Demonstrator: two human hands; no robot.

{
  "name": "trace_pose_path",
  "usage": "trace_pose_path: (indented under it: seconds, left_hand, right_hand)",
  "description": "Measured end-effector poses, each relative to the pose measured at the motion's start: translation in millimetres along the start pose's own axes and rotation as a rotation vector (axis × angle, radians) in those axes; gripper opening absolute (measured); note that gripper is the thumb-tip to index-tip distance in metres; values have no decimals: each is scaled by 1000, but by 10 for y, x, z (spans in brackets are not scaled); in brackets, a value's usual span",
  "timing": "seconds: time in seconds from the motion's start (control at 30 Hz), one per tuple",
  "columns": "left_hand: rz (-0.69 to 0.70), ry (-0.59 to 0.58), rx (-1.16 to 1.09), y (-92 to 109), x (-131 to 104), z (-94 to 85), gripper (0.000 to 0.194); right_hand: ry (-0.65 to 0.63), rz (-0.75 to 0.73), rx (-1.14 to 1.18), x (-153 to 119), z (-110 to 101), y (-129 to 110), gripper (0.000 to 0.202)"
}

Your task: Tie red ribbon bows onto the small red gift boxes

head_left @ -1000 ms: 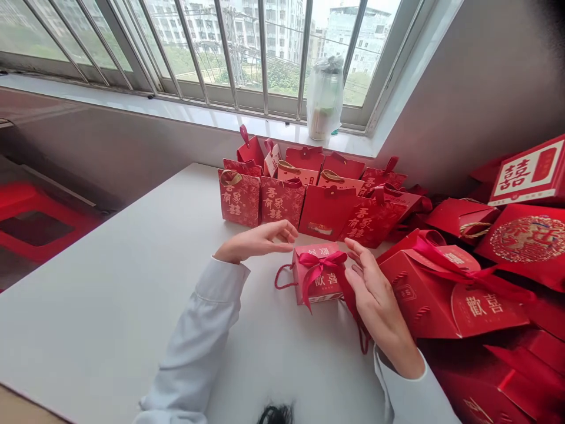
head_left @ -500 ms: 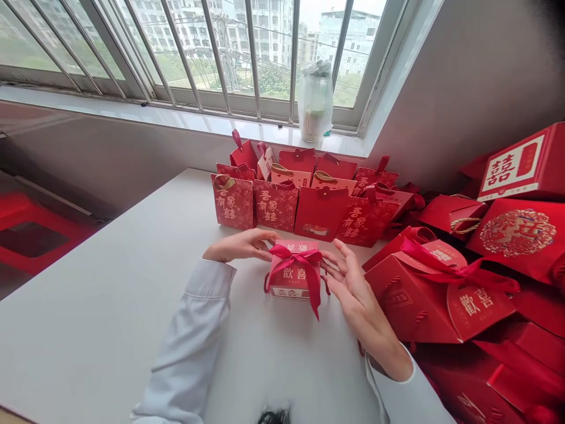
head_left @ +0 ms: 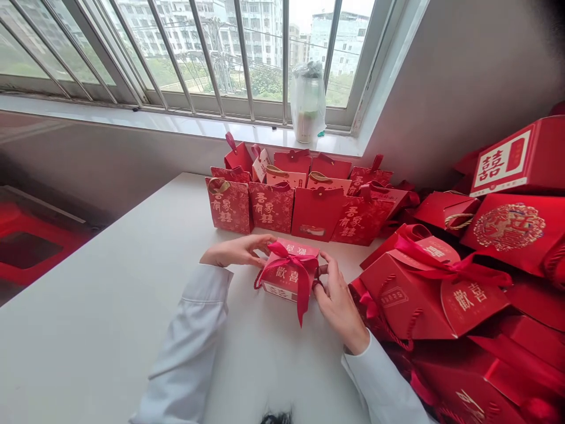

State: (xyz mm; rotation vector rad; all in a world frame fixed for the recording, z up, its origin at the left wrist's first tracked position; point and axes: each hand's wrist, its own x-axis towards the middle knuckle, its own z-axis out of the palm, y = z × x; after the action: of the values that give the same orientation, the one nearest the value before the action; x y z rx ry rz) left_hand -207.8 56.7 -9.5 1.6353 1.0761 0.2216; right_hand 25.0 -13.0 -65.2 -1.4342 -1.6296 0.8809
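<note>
A small red gift box (head_left: 286,274) with a pink-red ribbon bow (head_left: 295,259) rests on the white table, turned a little askew. My left hand (head_left: 238,249) is at the box's far left side, its fingers bent against the edge and partly hidden behind it. On the right side my right hand (head_left: 336,297) grips the box with curled fingers, close to its dark red cord handle. A matching cord loop (head_left: 257,279) sticks out at the left. The box is held between both hands.
Several upright red gift bags (head_left: 270,207) stand in rows behind the box. A pile of larger red boxes (head_left: 432,294) fills the right side. On the windowsill is a bagged bottle (head_left: 308,109). A red stool (head_left: 30,247) stands beyond the table's (head_left: 110,318) left edge.
My right hand has closed in from the right, its spread fingers now curled onto the box. The box has turned slightly and shifted left in view. My left hand stays at its left side.
</note>
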Motion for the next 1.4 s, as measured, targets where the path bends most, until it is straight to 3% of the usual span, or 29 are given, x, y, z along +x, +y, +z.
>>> trace_pose_path:
  seconds: [0.1, 0.27, 0.47, 0.53, 0.63, 0.73, 0.87, 0.93, 1.03, 1.17, 1.4]
  left_hand:
    - [20, 10, -51, -32, 67, 36, 42]
    - [-69, 96, -70, 5, 108, 72, 36]
    - [-191, 317, 298, 206, -86, 0, 25]
    - [-245, 316, 387, 238, -156, -24, 28]
    - [-279, 293, 326, 243, -260, -58, 35]
    - [-267, 341, 182, 209, -392, -112, 39]
    - [-277, 469, 137, 120, -574, -203, 42]
    - [-320, 533, 173, 92, -632, -226, 45]
    - [-248, 534, 238, 140, -652, -200, 49]
    - [-89, 379, 254, 346, -562, -69, 47]
    - [-126, 343, 192, 512, -333, 126, 48]
  right_hand:
    - [-51, 59, 118, 12, -12, -20, 62]
    - [-114, 139, 438, 49, -16, 2, 68]
    - [-103, 255, 626, 36, -115, -186, 50]
    - [-70, 257, 657, 17, -177, -281, 49]
    - [-22, 191, 671, -1, -278, -381, 46]
    - [44, 63, 508, -22, -319, -374, 40]
    - [91, -119, -139, -124, -195, -237, 35]
    - [71, -164, -392, -189, -99, -169, 44]
    - [43, -161, -520, -216, -13, -101, 59]
    - [-8, -146, -328, -97, -32, -47, 53]
    - [-158, 85, 275, 0, -34, -60, 46]
